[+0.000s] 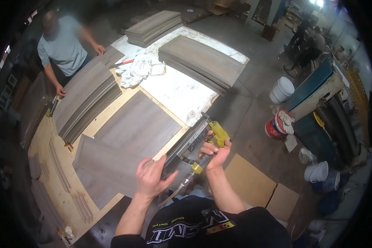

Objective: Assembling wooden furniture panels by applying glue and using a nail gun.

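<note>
My right hand (214, 153) is wrapped round the grip of a yellow and grey air nail gun (220, 135), held up at the near edge of the table. Its long dark magazine slants down toward my left hand, and an air hose fitting (187, 180) hangs from the handle. My left hand (150, 177) is beside the magazine's lower end with thumb and fingers apart, holding nothing that I can see. Below and left of it lies a grey wood-grain panel (107, 163), overlapping another flat grey panel (138, 118) on the table.
Across the table, a person (64, 45) touches a stack of grey panels (87, 95). More panel stacks (202, 58) (153, 27), a white cloth (134, 72) and thin strips (60, 165) lie on the tabletop (177, 97). Buckets (282, 89) and cardboard (248, 177) are on the floor to the right.
</note>
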Action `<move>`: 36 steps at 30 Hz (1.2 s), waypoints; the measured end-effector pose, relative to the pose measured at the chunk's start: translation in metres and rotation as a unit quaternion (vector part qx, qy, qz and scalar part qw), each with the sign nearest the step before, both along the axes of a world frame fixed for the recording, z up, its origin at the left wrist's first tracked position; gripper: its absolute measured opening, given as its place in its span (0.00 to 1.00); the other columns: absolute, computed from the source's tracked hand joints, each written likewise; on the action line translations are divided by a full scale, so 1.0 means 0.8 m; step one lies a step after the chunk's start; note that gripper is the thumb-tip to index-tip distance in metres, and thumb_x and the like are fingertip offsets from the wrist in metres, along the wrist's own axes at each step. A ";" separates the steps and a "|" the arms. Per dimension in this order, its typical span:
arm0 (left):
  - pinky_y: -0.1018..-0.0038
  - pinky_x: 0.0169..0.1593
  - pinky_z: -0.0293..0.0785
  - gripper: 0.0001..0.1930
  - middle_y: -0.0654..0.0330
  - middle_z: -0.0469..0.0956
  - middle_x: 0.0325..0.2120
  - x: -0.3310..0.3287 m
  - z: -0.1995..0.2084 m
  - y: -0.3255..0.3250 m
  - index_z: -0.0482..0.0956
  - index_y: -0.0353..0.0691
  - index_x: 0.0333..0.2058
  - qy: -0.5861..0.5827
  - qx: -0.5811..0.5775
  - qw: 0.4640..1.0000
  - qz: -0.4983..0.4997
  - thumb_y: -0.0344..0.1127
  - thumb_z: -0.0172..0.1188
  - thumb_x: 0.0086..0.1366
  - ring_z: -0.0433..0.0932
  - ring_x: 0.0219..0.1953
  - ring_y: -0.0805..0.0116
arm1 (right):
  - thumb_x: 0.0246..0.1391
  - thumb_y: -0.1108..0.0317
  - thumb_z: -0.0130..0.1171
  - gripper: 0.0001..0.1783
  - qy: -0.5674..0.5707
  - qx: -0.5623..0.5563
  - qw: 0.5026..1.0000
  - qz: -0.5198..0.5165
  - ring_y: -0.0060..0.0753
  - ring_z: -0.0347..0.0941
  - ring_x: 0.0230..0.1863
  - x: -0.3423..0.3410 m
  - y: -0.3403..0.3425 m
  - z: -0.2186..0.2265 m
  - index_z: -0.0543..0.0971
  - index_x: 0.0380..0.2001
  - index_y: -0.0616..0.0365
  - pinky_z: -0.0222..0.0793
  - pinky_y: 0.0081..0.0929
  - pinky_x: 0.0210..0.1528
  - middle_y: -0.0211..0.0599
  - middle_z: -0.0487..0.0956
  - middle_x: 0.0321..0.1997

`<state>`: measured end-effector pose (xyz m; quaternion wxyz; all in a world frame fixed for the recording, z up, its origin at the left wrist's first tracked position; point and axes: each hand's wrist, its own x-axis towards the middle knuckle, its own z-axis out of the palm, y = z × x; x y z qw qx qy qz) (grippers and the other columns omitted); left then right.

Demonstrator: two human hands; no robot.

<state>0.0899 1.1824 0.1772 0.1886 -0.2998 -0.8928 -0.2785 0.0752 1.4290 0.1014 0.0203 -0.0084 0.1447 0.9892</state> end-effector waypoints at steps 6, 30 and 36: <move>0.51 0.58 0.69 0.25 0.56 0.84 0.36 0.038 0.041 -0.040 0.83 0.36 0.47 0.007 0.032 0.998 -0.059 0.44 0.75 0.54 0.83 0.38 0.59 | 0.55 0.50 0.60 0.35 0.048 -0.001 0.998 0.037 0.17 0.69 0.22 0.004 -0.007 0.000 0.72 0.60 0.62 0.68 0.19 0.27 0.39 0.81 0.53; 0.63 0.45 0.78 0.10 0.51 0.84 0.38 0.144 -0.126 -0.447 0.84 0.38 0.44 -0.264 0.235 0.863 0.362 0.34 0.61 0.67 0.83 0.41 0.51 | 0.55 0.62 0.65 0.44 -0.051 0.890 0.447 0.070 0.23 0.70 0.39 0.082 -0.123 0.015 0.61 0.73 0.55 0.68 0.21 0.42 0.33 0.74 0.50; 0.59 0.50 0.79 0.15 0.49 0.84 0.44 -0.040 -0.160 -0.679 0.82 0.42 0.51 -0.268 0.162 0.853 0.417 0.37 0.61 0.67 0.83 0.46 0.51 | 0.54 0.62 0.62 0.43 -0.218 0.821 0.520 0.086 0.23 0.69 0.25 0.188 -0.244 -0.019 0.61 0.73 0.49 0.70 0.23 0.27 0.33 0.75 0.40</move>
